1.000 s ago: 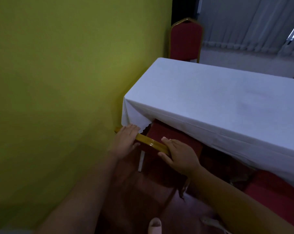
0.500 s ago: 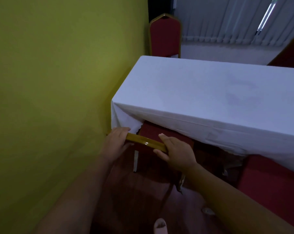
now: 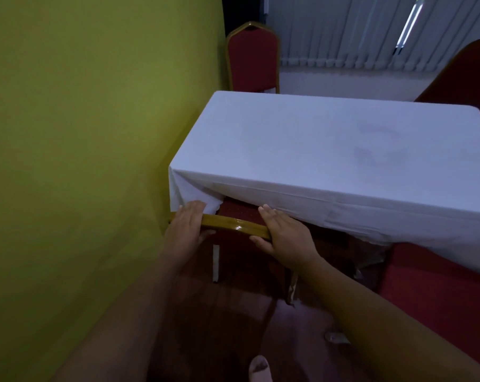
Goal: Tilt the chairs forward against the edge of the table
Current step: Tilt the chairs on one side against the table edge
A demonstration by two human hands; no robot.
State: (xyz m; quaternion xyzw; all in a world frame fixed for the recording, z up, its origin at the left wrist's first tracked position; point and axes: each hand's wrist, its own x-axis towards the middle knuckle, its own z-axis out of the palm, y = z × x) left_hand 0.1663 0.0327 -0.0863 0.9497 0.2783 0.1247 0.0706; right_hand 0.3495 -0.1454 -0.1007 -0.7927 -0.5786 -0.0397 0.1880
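Observation:
A red chair with a gold frame (image 3: pixel 233 224) leans forward with its back top against the near edge of the table (image 3: pixel 329 150), which wears a white cloth. Its red back passes under the hanging cloth. My left hand (image 3: pixel 185 230) lies over the left end of the gold top rail, fingers flat and thumb under it. Over the right end rests my right hand (image 3: pixel 284 235), gripping the rail the same way. Below, the chair's legs are dim in shadow.
A yellow-green wall (image 3: pixel 81 161) runs close along the left. Another red chair (image 3: pixel 252 59) stands upright at the table's far end, and one more (image 3: pixel 464 75) shows at the far right. A red chair seat (image 3: pixel 437 293) sits near my right arm. My foot (image 3: pixel 259 368) is on the floor.
Both hands have pushed the chair's top rail forward toward the table edge, and their fingers have flattened over it. The view has shifted left and closer.

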